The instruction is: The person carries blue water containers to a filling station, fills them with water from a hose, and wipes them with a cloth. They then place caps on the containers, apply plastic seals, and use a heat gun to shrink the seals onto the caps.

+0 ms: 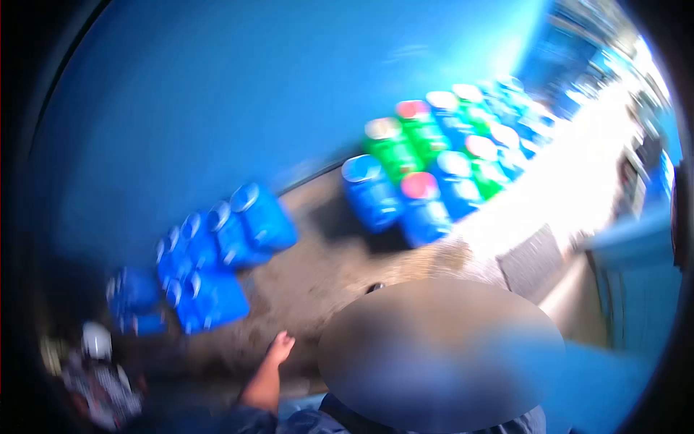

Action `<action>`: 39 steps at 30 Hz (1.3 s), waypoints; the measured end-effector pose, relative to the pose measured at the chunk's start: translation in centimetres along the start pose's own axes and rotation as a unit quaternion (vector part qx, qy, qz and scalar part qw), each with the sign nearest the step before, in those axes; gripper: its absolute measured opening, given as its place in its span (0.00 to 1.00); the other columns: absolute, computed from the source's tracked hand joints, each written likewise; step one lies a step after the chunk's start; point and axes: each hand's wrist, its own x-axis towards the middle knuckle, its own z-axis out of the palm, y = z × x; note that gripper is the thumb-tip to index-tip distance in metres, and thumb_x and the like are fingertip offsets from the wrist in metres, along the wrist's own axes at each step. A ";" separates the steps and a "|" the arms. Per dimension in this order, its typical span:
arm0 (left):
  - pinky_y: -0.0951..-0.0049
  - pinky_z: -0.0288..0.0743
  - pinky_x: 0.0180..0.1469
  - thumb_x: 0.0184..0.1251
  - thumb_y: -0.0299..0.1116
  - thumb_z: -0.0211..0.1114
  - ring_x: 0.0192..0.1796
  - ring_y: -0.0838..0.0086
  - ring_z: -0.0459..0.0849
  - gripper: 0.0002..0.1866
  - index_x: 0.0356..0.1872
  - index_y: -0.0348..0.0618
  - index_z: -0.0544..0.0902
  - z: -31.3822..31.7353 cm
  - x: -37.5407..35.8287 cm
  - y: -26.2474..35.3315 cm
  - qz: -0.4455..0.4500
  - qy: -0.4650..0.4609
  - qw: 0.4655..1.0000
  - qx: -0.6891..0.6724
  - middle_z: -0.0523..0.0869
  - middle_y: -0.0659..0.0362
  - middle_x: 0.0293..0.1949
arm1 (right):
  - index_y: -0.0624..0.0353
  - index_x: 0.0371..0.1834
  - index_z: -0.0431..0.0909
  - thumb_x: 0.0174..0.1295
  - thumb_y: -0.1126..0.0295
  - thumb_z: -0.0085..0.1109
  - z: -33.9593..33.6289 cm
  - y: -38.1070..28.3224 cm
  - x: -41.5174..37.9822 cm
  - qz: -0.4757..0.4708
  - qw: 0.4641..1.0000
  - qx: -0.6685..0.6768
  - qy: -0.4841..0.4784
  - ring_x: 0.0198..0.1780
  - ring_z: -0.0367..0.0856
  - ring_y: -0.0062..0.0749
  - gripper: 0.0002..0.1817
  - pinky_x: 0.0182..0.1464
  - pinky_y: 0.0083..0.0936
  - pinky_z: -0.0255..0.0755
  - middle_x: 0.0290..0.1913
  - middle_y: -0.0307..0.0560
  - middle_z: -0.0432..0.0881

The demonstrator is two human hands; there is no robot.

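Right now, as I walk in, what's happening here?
A person's left hand reaches out low over the floor; nothing shows in its grasp, though blur makes that uncertain. The right hand isn't visible. Along a blue wall are two groups: blue drums on the picture's left, and blue and green drums on its right. Someone in a white helmet is at lower left.

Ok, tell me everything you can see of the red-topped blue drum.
The red-topped blue drum looks like plastic: rounded blue body, pinkish-red top. It appears upright on the floor, at the near edge of a group of other drums, close beside its neighbours; blur hides any contact or markings. The visible hand is away from it.
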 end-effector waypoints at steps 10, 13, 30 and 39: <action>0.59 0.81 0.43 0.65 0.48 0.70 0.42 0.64 0.87 0.37 0.67 0.34 0.71 9.8 3.8 33.2 -0.026 -0.206 0.917 0.342 0.88 0.46 0.45 | 0.58 0.56 0.84 0.66 0.48 0.60 -19.7 8.6 -1.8 -0.161 0.931 0.219 0.243 0.50 0.86 0.42 0.26 0.56 0.36 0.78 0.49 0.53 0.88; 0.60 0.78 0.34 0.63 0.48 0.71 0.32 0.68 0.84 0.35 0.65 0.34 0.74 18.7 9.6 48.5 0.061 -0.290 0.856 0.424 0.87 0.50 0.37 | 0.61 0.56 0.84 0.65 0.48 0.61 -26.2 15.1 -3.7 -0.197 0.865 0.369 0.277 0.59 0.83 0.48 0.28 0.63 0.38 0.74 0.56 0.58 0.85; 0.63 0.73 0.66 0.69 0.47 0.66 0.65 0.54 0.80 0.36 0.71 0.35 0.68 98.6 -17.5 111.3 0.556 -0.449 0.485 0.504 0.80 0.41 0.63 | 0.66 0.71 0.62 0.63 0.58 0.60 -26.5 58.1 -2.1 0.344 0.466 0.781 0.232 0.66 0.73 0.65 0.37 0.68 0.46 0.71 0.71 0.73 0.62; 0.62 0.76 0.62 0.71 0.39 0.65 0.61 0.55 0.83 0.30 0.70 0.38 0.69 118.9 -55.9 114.2 0.612 -0.539 0.161 0.556 0.82 0.40 0.59 | 0.64 0.51 0.81 0.62 0.52 0.58 -12.1 70.5 -1.1 0.298 0.405 0.827 0.253 0.59 0.80 0.52 0.25 0.61 0.44 0.75 0.53 0.59 0.83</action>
